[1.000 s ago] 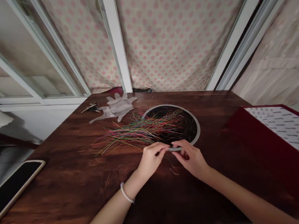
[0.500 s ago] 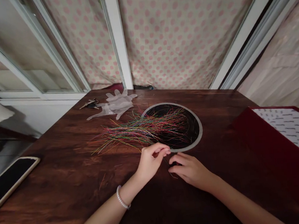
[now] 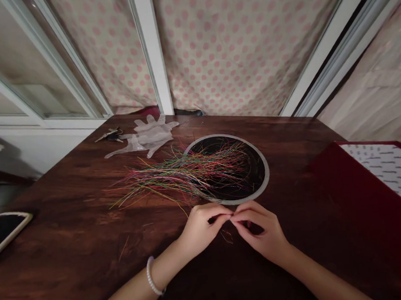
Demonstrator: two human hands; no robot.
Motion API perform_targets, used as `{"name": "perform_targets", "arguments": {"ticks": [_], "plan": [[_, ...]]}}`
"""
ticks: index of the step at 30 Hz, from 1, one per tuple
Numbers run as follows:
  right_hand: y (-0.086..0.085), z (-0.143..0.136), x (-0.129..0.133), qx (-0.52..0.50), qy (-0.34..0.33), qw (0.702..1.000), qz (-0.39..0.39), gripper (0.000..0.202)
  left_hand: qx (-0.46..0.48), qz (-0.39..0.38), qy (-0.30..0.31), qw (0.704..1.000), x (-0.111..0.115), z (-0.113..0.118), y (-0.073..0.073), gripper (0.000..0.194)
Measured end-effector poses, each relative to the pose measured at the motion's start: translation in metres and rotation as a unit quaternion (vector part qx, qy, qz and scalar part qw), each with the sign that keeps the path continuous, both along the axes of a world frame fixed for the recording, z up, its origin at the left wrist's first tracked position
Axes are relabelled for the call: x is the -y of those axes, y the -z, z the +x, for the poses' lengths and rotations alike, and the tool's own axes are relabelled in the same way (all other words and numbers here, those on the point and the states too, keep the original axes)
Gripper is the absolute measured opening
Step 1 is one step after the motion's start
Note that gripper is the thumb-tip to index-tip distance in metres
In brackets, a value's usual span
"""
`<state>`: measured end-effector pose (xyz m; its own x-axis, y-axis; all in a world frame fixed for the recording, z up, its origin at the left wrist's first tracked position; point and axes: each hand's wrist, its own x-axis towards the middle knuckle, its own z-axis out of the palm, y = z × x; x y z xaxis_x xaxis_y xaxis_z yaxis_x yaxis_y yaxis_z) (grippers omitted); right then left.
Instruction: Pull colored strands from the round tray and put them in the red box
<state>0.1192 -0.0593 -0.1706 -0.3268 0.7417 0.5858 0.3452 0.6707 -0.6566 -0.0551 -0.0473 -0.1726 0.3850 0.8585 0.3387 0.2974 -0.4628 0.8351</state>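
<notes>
My left hand [image 3: 203, 228] is closed in a pinch, a white beaded bracelet [image 3: 151, 277] round its wrist. Its fingertips meet those of my right hand [image 3: 262, 229], which is pinched too. Between them is a thin wire, mostly hidden by the fingers; a small orange-brown loop of wire [image 3: 227, 236] shows just below. Beyond my hands a loose bundle of thin coloured wires [image 3: 174, 174] lies across the table and over a round black plate [image 3: 266, 174] with a grey rim. One yellow strand bends from the bundle towards my left hand.
A clear plastic glove [image 3: 152, 135] and keys [image 3: 111, 134] lie at the back left of the wooden table [image 3: 68, 221]. A phone [image 3: 1, 235] rests at the left edge. An open dark red box [image 3: 348, 191] with a printed white lining stands at right.
My hands were slightly apart; now their fingertips touch. The right hand has closed into a pinch. The yellow strand beside my left hand has come into sight, and the view has shifted slightly.
</notes>
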Motion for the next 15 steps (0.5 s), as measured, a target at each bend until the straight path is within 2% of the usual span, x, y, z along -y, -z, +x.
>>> {"name": "perform_targets", "arguments": {"ticks": [4, 8, 15], "plan": [[0.0043, 0.0008, 0.0035, 0.023, 0.015, 0.999, 0.040, 0.019, -0.028, 0.046, 0.007, 0.999, 0.0018, 0.0007, 0.0032, 0.018], [0.0059, 0.0029, 0.0046, 0.031, -0.019, 0.997, 0.064, 0.026, -0.086, 0.127, 0.010, 0.988, 0.0020, -0.0028, 0.0066, 0.019], [0.0037, 0.0034, 0.0052, 0.015, -0.027, 0.999, 0.040, 0.025, -0.139, 0.213, 0.025, 0.967, 0.0033, -0.0059, 0.0043, 0.018]]}}
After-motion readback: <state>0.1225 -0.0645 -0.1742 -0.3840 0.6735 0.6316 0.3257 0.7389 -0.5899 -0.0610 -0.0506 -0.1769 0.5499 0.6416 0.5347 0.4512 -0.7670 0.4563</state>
